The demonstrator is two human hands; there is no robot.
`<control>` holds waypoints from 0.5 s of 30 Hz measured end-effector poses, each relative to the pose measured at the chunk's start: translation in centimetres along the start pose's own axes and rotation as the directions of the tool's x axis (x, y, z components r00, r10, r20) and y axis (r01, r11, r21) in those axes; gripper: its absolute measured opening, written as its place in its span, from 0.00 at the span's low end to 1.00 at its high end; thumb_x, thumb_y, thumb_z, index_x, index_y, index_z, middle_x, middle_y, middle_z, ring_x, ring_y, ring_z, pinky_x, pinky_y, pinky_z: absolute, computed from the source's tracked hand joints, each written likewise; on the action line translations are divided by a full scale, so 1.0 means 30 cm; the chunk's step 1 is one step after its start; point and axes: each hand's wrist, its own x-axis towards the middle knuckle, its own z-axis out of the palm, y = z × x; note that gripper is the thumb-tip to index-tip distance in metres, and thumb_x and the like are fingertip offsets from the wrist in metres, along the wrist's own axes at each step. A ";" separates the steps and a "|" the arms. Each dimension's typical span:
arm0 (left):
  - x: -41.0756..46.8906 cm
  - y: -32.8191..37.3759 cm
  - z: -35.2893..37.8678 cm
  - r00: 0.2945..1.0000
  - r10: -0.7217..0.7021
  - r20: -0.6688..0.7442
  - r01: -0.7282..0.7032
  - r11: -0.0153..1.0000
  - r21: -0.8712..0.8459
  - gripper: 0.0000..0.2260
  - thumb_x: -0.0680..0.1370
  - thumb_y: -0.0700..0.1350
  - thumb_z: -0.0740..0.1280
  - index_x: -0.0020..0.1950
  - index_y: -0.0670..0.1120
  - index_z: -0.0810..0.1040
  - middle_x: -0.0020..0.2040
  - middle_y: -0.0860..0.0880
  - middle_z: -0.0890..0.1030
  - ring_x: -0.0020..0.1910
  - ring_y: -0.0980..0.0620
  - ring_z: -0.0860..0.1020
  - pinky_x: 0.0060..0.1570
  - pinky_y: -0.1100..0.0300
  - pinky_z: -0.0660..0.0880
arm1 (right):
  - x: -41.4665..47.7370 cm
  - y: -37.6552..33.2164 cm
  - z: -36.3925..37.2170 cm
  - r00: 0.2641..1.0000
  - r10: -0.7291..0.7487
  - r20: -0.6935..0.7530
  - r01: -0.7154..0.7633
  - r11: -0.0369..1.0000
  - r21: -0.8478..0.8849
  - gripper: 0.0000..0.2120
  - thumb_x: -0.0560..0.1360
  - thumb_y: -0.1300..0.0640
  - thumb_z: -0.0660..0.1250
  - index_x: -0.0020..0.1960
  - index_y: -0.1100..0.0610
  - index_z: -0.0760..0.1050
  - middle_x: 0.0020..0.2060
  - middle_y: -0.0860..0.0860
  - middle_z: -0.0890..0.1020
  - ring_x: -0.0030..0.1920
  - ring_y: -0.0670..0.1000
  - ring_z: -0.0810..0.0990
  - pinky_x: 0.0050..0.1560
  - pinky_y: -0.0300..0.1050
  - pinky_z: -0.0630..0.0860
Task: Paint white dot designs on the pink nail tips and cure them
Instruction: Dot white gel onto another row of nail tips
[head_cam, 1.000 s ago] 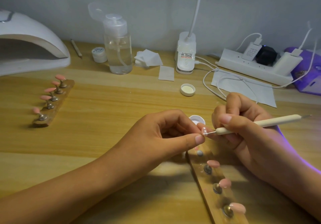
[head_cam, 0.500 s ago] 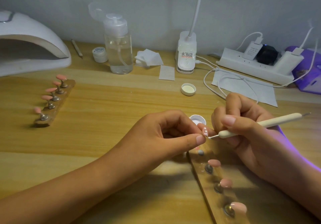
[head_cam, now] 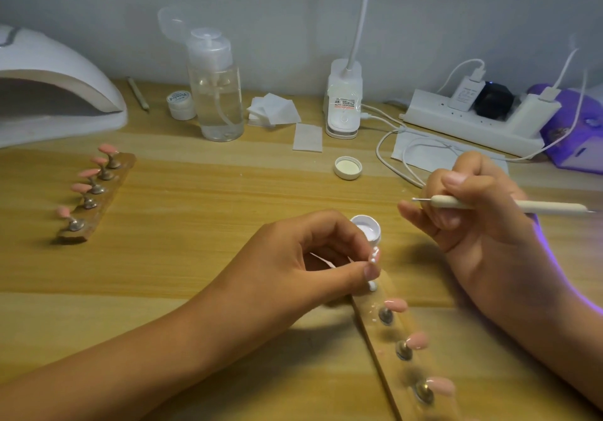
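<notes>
Pinching hand (left): in the head view, the left hand held a pink nail tip with white dots between thumb and curled fingertips, just above the far end of a long wooden holder strip.
Tool hand (right): the right hand gripped a cream pen-shaped dotting tool like a pencil. Its metal point faced left and was well apart from the dotted tip.
Paint: a small open pot of white paint stood on the wooden surface between the two hands, just beyond the left fingertips.
Near holder: three plain pink nail tips sat on metal studs along the strip, which ran toward the lower edge. The nearest one was blurred.
Far holder: a second wooden holder strip lay at the left, carrying five more pink tips. I could not tell whether they bore any dots.
Curing lamp: a white domed curing lamp stood at the far left, with its opening facing the second strip.
Back row: a clear plastic pump bottle, square white wipes and a white power strip lined the wall.
Loose lid: a round white lid lay upturned beyond the paint pot.
</notes>
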 end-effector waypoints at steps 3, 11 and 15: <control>-0.002 0.007 0.008 0.999 0.039 -0.005 -0.038 0.990 0.136 0.04 0.72 0.44 0.75 0.43 0.50 0.81 0.34 0.54 0.81 0.30 0.62 0.75 0.31 0.73 0.69 | 0.002 0.004 -0.003 1.000 0.003 0.013 -0.003 0.999 -0.045 0.11 0.72 0.60 0.62 0.32 0.51 0.70 0.24 0.47 0.69 0.28 0.44 0.69 0.43 0.41 0.78; 0.008 0.001 0.022 0.992 0.121 -0.037 -0.099 0.926 0.365 0.04 0.71 0.46 0.76 0.41 0.53 0.82 0.29 0.57 0.69 0.28 0.61 0.67 0.30 0.71 0.61 | -0.003 0.017 -0.008 0.994 -0.103 0.046 0.110 0.972 -0.206 0.10 0.75 0.43 0.66 0.40 0.48 0.76 0.34 0.44 0.75 0.33 0.43 0.73 0.55 0.55 0.71; 0.005 0.000 0.017 0.988 0.148 -0.038 -0.119 0.904 0.411 0.03 0.71 0.47 0.76 0.41 0.53 0.83 0.30 0.55 0.72 0.29 0.61 0.68 0.30 0.71 0.62 | 0.003 0.023 -0.020 0.990 -0.133 0.047 0.141 0.945 -0.294 0.09 0.71 0.41 0.70 0.44 0.45 0.79 0.41 0.42 0.80 0.42 0.42 0.77 0.56 0.49 0.75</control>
